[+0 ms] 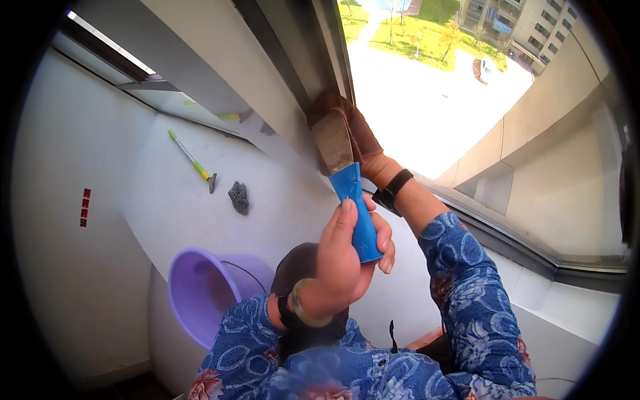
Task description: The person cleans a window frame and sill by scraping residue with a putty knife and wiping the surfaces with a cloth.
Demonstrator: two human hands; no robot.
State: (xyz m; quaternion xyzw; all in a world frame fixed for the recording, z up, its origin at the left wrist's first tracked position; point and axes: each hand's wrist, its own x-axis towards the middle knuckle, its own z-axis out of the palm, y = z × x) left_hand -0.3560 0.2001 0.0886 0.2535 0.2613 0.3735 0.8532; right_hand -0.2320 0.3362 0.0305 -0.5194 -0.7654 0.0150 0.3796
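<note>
My left hand (345, 250) grips the blue handle of a putty knife (369, 235), thumb along its front. The metal blade points up and lies over a brown cloth (362, 132). That cloth covers my right hand (372, 162), whose fingers are hidden under it. My right hand reaches to the dark window frame (315, 55) and presses the cloth at its lower part. Whether the blade touches the cloth or just passes in front of it, I cannot tell.
A purple bucket (200, 255) stands at lower left. On the white surface (280, 205) lie a green-and-yellow handled scraper (195, 162) and a grey scrubbing pad (239, 198). Right of the frame is the window opening, with lawn (430, 45) and a building (530, 25) far below.
</note>
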